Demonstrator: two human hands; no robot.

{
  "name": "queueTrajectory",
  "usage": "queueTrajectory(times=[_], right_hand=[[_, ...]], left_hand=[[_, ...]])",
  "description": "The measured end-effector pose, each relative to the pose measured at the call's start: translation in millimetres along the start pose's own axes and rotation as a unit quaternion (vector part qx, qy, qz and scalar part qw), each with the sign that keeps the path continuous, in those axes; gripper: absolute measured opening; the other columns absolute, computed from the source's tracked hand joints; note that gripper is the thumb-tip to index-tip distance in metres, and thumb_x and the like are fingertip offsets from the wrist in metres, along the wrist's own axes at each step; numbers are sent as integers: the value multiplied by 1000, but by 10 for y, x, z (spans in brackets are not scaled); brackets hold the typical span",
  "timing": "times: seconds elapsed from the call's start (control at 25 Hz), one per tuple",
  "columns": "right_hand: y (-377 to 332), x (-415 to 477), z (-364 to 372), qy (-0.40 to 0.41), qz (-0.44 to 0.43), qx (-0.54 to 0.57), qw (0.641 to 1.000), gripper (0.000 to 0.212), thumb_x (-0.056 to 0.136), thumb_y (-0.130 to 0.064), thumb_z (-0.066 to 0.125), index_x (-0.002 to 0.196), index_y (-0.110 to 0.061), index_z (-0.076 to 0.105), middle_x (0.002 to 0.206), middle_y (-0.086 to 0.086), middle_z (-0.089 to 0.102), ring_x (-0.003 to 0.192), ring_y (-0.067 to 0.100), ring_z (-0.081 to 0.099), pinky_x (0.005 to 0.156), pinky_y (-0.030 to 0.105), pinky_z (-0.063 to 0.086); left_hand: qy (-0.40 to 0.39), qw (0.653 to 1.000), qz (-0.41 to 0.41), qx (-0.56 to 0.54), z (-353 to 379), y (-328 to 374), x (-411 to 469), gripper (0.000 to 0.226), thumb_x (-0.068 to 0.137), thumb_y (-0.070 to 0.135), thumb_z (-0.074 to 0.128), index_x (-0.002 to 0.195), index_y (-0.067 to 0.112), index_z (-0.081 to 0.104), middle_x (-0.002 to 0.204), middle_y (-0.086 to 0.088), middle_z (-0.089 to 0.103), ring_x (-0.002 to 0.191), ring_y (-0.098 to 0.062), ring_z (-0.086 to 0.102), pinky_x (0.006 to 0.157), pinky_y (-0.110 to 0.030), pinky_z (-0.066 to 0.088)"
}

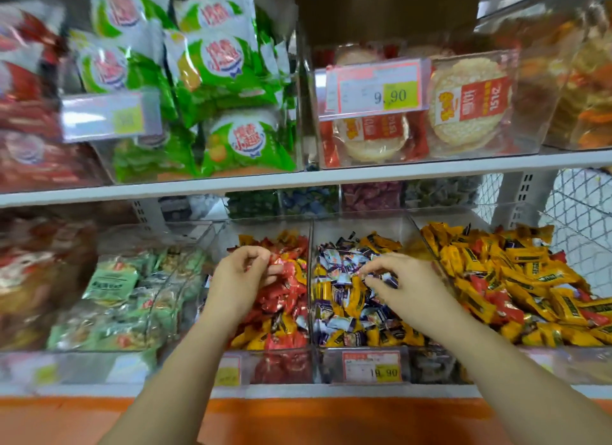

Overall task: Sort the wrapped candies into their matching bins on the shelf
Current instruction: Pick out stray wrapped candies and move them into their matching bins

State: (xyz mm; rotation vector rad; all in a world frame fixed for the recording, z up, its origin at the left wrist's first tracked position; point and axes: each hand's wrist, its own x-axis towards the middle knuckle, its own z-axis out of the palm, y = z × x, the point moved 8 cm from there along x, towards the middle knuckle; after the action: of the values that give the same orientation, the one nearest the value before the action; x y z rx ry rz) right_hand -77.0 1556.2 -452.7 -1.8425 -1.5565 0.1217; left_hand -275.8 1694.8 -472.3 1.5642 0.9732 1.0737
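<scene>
In the head view, we find our left hand at centre frame, over the red bin. Its fingers are curled narrow, pinching a red candy just above the pile. We judge it is held there because red belongs with red, and this piece looks ready to drop home.

Our right hand, right of centre, reaches into the middle bin. Its thumb and fingertips are drawn close on a purple candy; whether the piece is lifted clear of the heap we cannot tell. That bin is the mixed one, with purple-white wrappers tangled among yellow, so we take it as the place to pick from.

The right bin, toward the right edge, holds mostly yellow with a few red strays, so yellow pieces likely belong there. Both forearms rise from the bottom of the frame side by side, letting each hand work its own bin. We judge much sorting is left. A price tag sits on the front below the middle bin.
</scene>
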Motion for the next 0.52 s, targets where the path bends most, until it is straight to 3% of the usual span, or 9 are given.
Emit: queueTrajectory(times=[0.08,0.16,0.24,0.36,0.52], right_hand=[[3,11,10,-5,5,4,1000,13,90,-22,58,99,-28,67,104,-16,57,92,3,57,84,14,37],[15,16,-20,-2,5,4,1000,14,90,-21,59,100,-26,67,101,-17,55,87,1,55,84,16,39],[74,16,-107,16,9,1,1000,14,89,-20,60,100,-25,68,102,-15,57,94,-1,51,88,18,39],[221,-21,-276,35,17,4,999,14,88,-19,62,99,-25,68,98,-15,59,90,-1,52,76,9,36],[479,-119,-543,54,33,-5,998,12,87,-18,62,96,-23,69,90,-19,58,80,-9,49,70,-5,32]], left_hand=[[2,999,-23,34,-118,-143,3,17,95,13,51,82,11,60,87,-8,67,89,-23,68,80,-40,56],[-5,996,-28,80,-144,-195,-11,12,94,12,53,86,12,61,93,-5,64,90,-21,64,73,-30,56],[-4,989,-3,147,-106,-122,-22,9,93,12,54,89,18,60,90,-1,63,79,-13,63,63,-18,49],[-13,976,45,212,111,112,-79,7,93,15,54,95,19,59,69,3,57,45,1,50,41,-11,34],[-90,960,121,237,746,389,-143,8,93,17,53,96,19,61,69,9,55,38,5,43,39,-10,29]])
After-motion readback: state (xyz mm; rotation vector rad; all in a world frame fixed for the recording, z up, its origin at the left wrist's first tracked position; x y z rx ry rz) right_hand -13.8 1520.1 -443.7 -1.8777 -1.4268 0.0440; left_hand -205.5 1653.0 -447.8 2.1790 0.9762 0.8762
